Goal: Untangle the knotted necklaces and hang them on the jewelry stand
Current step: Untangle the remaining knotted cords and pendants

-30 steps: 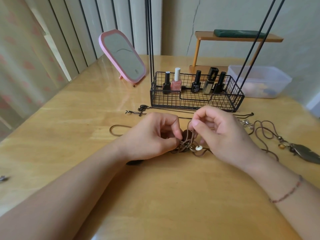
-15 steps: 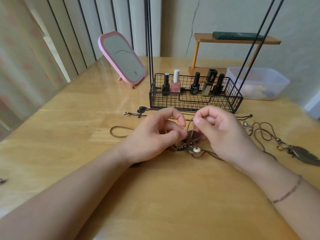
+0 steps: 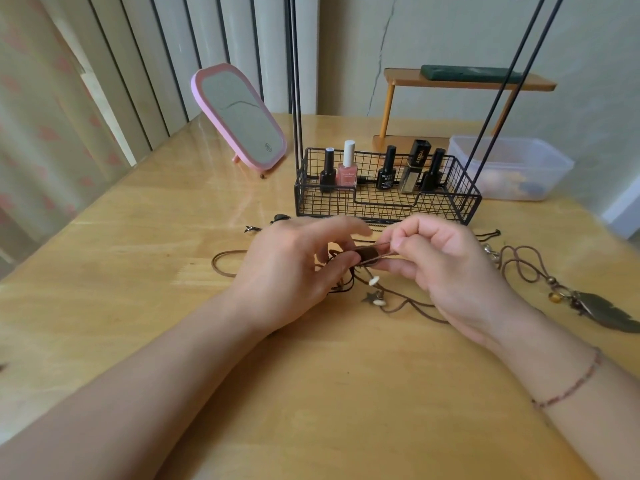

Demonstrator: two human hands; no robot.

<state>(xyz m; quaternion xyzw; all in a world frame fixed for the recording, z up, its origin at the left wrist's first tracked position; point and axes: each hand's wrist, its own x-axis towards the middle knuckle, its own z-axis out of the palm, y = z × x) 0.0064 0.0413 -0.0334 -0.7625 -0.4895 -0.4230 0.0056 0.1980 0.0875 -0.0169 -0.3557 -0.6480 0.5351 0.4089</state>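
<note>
Left hand: the left hand [image 3: 294,271] is held just above the table [image 3: 121,289], its thumb and curled fingers pinched on the knotted cords [image 3: 346,271] at one end of a brown pendant [image 3: 369,255]. Its index finger is now extended and blurred, where half a second ago it was curled closer to the knot.

Right hand: the right hand [image 3: 446,268] is closed in a pinch on two thin cord strands at the other end of the pendant. The strands are now drawn almost level between the two hands; earlier they ran down toward the table.

Necklaces: the tangle is lifted higher than before. A white bead [image 3: 374,280], a star charm [image 3: 370,298] and a second pale bead [image 3: 380,302] now hang or lie below the hands, where only one bead was seen earlier. A brown cord loop [image 3: 225,259] lies on the table to the left. Another cord is trailed right to a feather pendant [image 3: 609,315].

Jewelry stand: the black wire basket [image 3: 386,202] with its tall rods [image 3: 294,81] stands just behind the hands, unchanged. No necklace can be seen hanging on the part in view.

Basket contents: nail polish bottles [image 3: 348,169] are stood upright inside.

Surroundings: a pink mirror [image 3: 239,116] and a clear plastic box [image 3: 509,168] are seen behind, as before.
</note>
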